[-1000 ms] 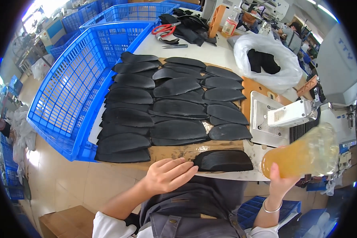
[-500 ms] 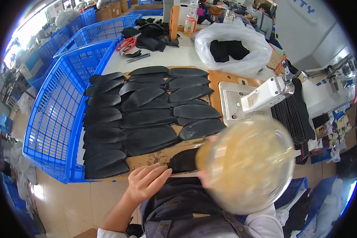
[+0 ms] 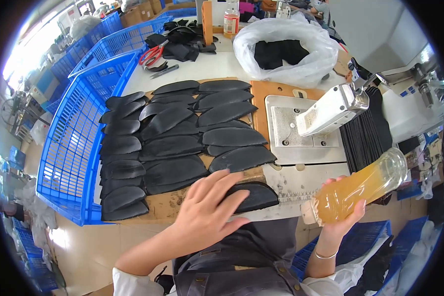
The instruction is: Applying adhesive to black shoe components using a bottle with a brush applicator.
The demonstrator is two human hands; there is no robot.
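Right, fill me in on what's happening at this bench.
A person sits at a workbench covered with rows of flat black leaf-shaped cut pieces. The left hand lies flat on one such black piece at the near edge. The right hand holds a clear plastic bottle of orange-yellow liquid, tilted with its capped end toward the person. A grey metal machine plate sits beside the pieces, and a blue plastic crate stands to the left.

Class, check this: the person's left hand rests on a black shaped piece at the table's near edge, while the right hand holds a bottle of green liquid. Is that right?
Not quite. The head view shows the bottle in the right hand holds amber-orange liquid, not green. The left hand does rest on the black shaped piece.
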